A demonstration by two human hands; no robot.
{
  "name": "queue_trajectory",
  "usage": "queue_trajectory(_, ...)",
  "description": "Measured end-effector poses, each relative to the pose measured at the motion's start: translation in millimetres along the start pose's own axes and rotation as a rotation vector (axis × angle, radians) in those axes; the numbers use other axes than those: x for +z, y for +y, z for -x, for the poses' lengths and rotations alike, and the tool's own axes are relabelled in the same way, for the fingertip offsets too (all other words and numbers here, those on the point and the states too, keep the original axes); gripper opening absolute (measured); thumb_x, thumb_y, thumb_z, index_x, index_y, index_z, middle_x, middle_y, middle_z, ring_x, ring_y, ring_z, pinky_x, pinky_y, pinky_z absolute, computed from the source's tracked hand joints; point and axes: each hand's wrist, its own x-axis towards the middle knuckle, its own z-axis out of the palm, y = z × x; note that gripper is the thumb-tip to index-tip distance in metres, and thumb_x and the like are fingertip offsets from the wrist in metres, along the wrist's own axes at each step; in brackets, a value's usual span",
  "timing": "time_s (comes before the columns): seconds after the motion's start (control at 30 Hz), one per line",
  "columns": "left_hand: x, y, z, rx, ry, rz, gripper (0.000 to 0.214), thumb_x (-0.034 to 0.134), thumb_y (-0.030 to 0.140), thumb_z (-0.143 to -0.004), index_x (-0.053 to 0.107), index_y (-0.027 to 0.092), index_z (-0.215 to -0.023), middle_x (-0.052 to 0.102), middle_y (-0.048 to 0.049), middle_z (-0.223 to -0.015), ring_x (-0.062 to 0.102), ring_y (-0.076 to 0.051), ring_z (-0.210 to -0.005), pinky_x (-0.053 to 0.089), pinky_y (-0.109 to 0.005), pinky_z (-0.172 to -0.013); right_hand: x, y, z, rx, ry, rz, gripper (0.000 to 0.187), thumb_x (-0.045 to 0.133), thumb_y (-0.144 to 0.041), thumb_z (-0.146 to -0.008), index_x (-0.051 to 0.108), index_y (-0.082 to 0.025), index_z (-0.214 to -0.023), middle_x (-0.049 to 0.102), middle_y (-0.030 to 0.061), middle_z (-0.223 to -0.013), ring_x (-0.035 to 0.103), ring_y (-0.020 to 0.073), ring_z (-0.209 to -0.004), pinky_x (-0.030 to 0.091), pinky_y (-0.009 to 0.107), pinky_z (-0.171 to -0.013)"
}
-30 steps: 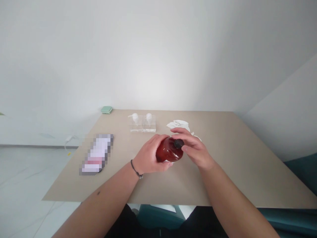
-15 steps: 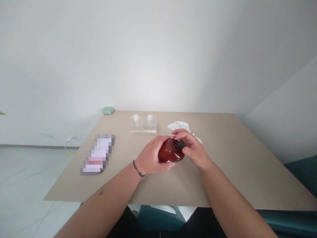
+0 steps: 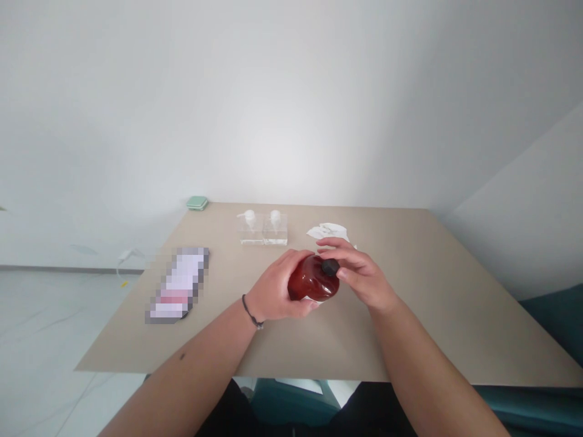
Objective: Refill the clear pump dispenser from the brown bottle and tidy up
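A dark red, glossy bottle [image 3: 307, 280] with a black cap [image 3: 330, 267] is held tilted over the table, its cap end pointing to the right and up toward me. My left hand [image 3: 279, 288] is wrapped round the bottle's body, covering its left part. A bit of white label peeks out at the lower side. My right hand [image 3: 364, 276] is at the cap, thumb against its right edge and fingers reaching round its far side. Beyond the hands lies a crumpled white tissue [image 3: 328, 231], partly hidden by the right fingers.
Two clear square bottles with white pump heads, a left one [image 3: 251, 233] and a right one [image 3: 276, 233], stand side by side farther back. A blurred-out phone [image 3: 181, 282] lies at the left. A green case [image 3: 197, 203] rests at the table's [image 3: 432, 291] far left corner.
My right hand has turned slightly at the cap, its fingers now straighter. The bottle and my left hand have shifted a little to the left in the view.
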Motion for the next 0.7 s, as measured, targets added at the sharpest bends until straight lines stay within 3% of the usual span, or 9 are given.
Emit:
queue_trajectory(0.13, 1.3, -3, 2, -0.032, 0.016, -0.009, 0.074, 0.081, 0.040, -0.068, 0.052, 0.021, -0.133, 0.065, -0.0125, -0.123, 0.065, -0.031, -0.108, 0.052, -0.047, -0.097, 3, -2, -3, -0.079, 0.085, 0.116, 0.029, 0.069, -0.055, -0.089, 0.076, -0.032, -0.104, 0.066, 0.0061, -0.108, 0.063, 0.0248, -0.106, 0.047, 0.047, -0.104)
queue_trajectory(0.27, 1.6, -9, 3, -0.069, 0.043, 0.110, 0.073, 0.082, 0.041, -0.070, 0.052, 0.022, -0.135, 0.064, -0.0129, -0.128, 0.065, -0.033, -0.115, 0.052, -0.048, -0.101, -8, 4, -3, -0.109, 0.187, 0.353, 0.037, 0.053, -0.057, -0.097, 0.073, -0.029, -0.111, 0.066, 0.0094, -0.118, 0.059, 0.0275, -0.117, 0.043, 0.049, -0.109)
queue_trajectory(0.33, 1.8, -12, 3, -0.103, 0.068, 0.257, 0.071, 0.081, 0.042, -0.074, 0.051, 0.023, -0.136, 0.063, -0.0129, -0.133, 0.064, -0.033, -0.119, 0.052, -0.048, -0.103, -20, 14, 0, 0.019, 0.329, 0.570, 0.039, 0.050, -0.055, -0.098, 0.071, -0.026, -0.114, 0.065, 0.0126, -0.120, 0.058, 0.0304, -0.119, 0.041, 0.054, -0.109)
queue_trajectory(0.4, 2.6, -17, 3, -0.177, 0.107, 0.408, 0.072, 0.080, 0.042, -0.077, 0.047, 0.024, -0.139, 0.062, -0.0131, -0.136, 0.064, -0.032, -0.122, 0.052, -0.048, -0.104, -32, 26, 6, 0.255, 0.432, 0.825, 0.035, 0.061, -0.051, -0.091, 0.072, -0.022, -0.107, 0.066, 0.0153, -0.114, 0.059, 0.0343, -0.113, 0.042, 0.059, -0.105)
queue_trajectory(0.47, 4.0, -20, 2, -0.277, 0.170, 0.521, 0.078, 0.082, 0.043, -0.076, 0.040, 0.026, -0.140, 0.062, -0.0128, -0.135, 0.066, -0.031, -0.120, 0.054, -0.047, -0.101, -39, 37, 10, 0.469, 0.376, 0.990, 0.030, 0.075, -0.042, -0.078, 0.073, -0.022, -0.100, 0.066, 0.0157, -0.107, 0.061, 0.0357, -0.104, 0.047, 0.058, -0.097)
queue_trajectory(0.57, 6.7, -23, 0, -0.387, 0.248, 0.632, 0.079, 0.083, 0.046, -0.073, 0.036, 0.028, -0.133, 0.065, -0.0098, -0.127, 0.070, -0.027, -0.108, 0.059, -0.043, -0.088, -35, 41, 11, 0.587, 0.180, 0.983, 0.017, 0.073, -0.023, -0.073, 0.075, -0.023, -0.090, 0.068, 0.0130, -0.098, 0.065, 0.0322, -0.093, 0.051, 0.052, -0.090)
queue_trajectory(0.63, 8.5, -22, -1, -0.419, 0.266, 0.654, 0.071, 0.082, 0.047, -0.074, 0.037, 0.027, -0.127, 0.066, -0.0078, -0.122, 0.071, -0.025, -0.103, 0.059, -0.040, -0.084, -25, 35, 6, 0.487, 0.174, 0.853, 0.018, 0.067, -0.020, -0.078, 0.075, -0.023, -0.094, 0.071, 0.0113, -0.103, 0.067, 0.0307, -0.097, 0.050, 0.050, -0.094)
queue_trajectory(0.7, 10.1, -21, -2, -0.427, 0.285, 0.618, 0.065, 0.081, 0.045, -0.075, 0.039, 0.026, -0.123, 0.066, -0.0073, -0.122, 0.071, -0.024, -0.103, 0.059, -0.040, -0.085, -9, 25, 1, 0.319, 0.267, 0.633, 0.024, 0.064, -0.027, -0.085, 0.073, -0.025, -0.107, 0.072, 0.0092, -0.114, 0.067, 0.0288, -0.108, 0.049, 0.049, -0.101)
